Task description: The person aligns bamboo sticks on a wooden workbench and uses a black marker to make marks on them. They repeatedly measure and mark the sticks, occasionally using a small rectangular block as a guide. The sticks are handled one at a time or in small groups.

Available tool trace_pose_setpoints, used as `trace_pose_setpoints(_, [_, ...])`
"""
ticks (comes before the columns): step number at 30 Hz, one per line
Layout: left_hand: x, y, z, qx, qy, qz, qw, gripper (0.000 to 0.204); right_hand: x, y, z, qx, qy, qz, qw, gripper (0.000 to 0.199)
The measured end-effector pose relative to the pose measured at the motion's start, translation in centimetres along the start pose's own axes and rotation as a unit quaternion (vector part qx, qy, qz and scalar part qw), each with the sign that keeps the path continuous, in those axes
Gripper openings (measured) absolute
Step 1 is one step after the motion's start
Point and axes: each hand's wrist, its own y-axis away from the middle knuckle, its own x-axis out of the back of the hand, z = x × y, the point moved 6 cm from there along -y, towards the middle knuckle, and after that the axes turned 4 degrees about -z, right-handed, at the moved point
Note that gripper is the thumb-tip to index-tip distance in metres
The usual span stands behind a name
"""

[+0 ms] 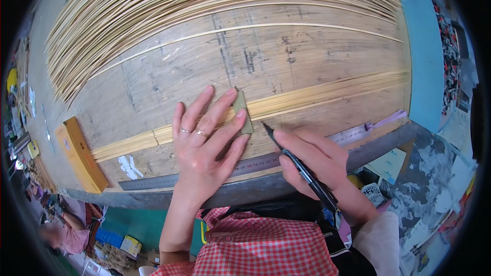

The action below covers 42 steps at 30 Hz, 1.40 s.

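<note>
Head view: a wooden desk [327,59] fills the middle, with a thick bundle of strips [220,0] along its far edge and a blue board [424,56] at its right edge. Nearer the person, a flat row of strips [317,92] runs left to right, its right end slanting away from the near edge, its left end by an orange block [82,154] at the near left corner. A ruler [261,163] lies along the near edge.

The left hand [200,145] is nearer: it presses on the row, fingers spread. The right hand [319,161], on the near side and to the right, pinches a dark pen [306,173]. Under the left fingertips a small green-grey plate [247,124] lies crosswise on the row; the pen's point is just right of it, touching the strips or not, I cannot tell.

Room is broad beyond the row, where one lone strip [286,24] lies, and narrow toward the ruler.
</note>
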Motion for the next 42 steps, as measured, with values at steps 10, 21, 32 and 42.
trace_pose_setpoints(10, [-0.1, 0.2, 0.0, 0.008, -0.004, 0.003, 1.0, 0.034, 8.6, -0.2, 5.6, 0.059, 0.327, -0.014, 0.943, 0.029])
trace_pose_setpoints(21, [-0.1, 0.4, 0.2, 0.018, -0.008, -0.004, 1.0, 0.033, 8.6, -0.1, 5.6, 0.097, 0.369, -0.068, 0.922, 0.027])
trace_pose_setpoints(32, [-4.9, -6.4, 8.1, -0.085, 0.02, -0.013, 0.996, 0.039, 8.8, -0.1, 6.0, 0.111, 0.369, -0.083, 0.919, 0.032])
trace_pose_setpoints(42, [-6.8, -7.8, 9.2, -0.092, 0.074, -0.001, 0.993, 0.038, 8.9, 0.1, 6.1, 0.125, 0.363, -0.034, 0.923, 0.031])
